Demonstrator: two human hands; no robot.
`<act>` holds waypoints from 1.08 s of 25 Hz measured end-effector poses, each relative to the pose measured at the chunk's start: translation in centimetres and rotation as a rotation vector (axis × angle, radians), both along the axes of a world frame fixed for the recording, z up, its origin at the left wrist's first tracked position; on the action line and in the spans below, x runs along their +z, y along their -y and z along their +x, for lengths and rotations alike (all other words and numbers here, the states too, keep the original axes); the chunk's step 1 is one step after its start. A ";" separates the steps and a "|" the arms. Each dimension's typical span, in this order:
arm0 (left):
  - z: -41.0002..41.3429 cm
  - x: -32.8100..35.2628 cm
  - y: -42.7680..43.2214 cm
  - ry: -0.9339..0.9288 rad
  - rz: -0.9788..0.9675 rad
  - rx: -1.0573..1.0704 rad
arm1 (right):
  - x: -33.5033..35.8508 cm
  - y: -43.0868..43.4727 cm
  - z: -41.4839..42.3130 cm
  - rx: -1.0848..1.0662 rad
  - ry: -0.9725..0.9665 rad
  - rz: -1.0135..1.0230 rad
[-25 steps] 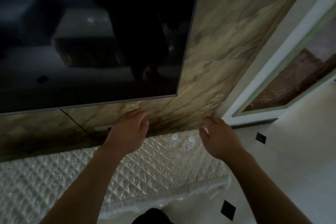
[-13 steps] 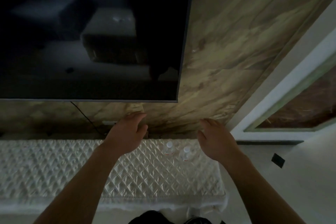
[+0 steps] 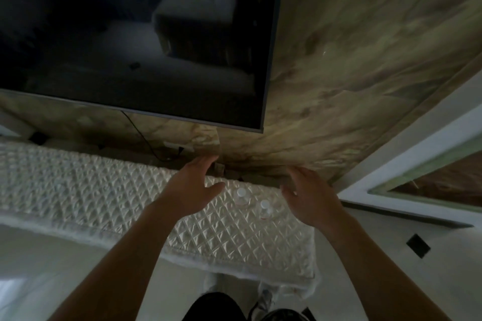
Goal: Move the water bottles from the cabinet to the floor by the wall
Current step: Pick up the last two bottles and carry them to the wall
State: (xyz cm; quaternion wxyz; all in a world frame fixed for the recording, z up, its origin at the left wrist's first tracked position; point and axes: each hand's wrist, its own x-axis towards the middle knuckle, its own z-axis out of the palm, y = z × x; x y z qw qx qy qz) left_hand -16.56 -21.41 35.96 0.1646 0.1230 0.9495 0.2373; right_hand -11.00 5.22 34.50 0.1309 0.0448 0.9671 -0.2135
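Note:
Two clear water bottles with white caps stand upright side by side near the right end of a low cabinet (image 3: 86, 185) draped in a white quilted cover. The left bottle (image 3: 242, 197) is a little farther back than the right bottle (image 3: 265, 209). My left hand (image 3: 194, 187) hovers open just left of them, fingers spread, touching neither. My right hand (image 3: 309, 195) hovers open just right of them, palm turned inward, also holding nothing. The bottles sit in the gap between both hands.
A large dark TV screen (image 3: 135, 34) hangs on the marbled wall (image 3: 352, 65) above the cabinet, with a cable (image 3: 146, 143) dangling behind. White floor (image 3: 391, 263) with black diamond tiles lies to the right, below a white skirting and a framed panel (image 3: 430, 180).
The view has swung so the cabinet tilts down to the right. Both hands have spread slightly and sit closer around the two bottles; nothing has been taken hold of.

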 end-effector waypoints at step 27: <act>-5.6 -38.7 -2.1 0.165 0.151 -0.110 | -35.7 3.5 0.4 -0.535 0.045 -0.335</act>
